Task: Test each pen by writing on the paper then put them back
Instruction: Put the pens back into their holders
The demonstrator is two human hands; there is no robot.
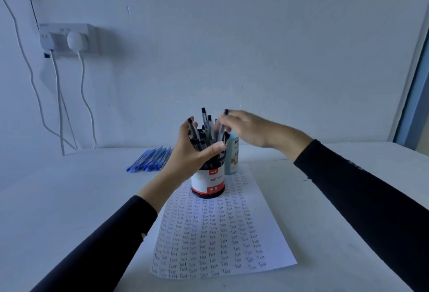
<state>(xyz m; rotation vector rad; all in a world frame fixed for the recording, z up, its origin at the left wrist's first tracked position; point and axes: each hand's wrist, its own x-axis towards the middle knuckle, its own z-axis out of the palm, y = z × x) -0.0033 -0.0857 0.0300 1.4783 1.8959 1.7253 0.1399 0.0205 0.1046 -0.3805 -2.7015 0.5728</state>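
Loosely, left hand (192,150) cups slim black pens (204,120) in a cylindrical tub (208,182); right hand (246,129) pinches one.

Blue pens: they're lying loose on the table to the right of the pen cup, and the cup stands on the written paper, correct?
Not quite. The head view shows the blue pens lying loose on the table to the left of the pen cup, not the right. The cup does stand on the written paper.
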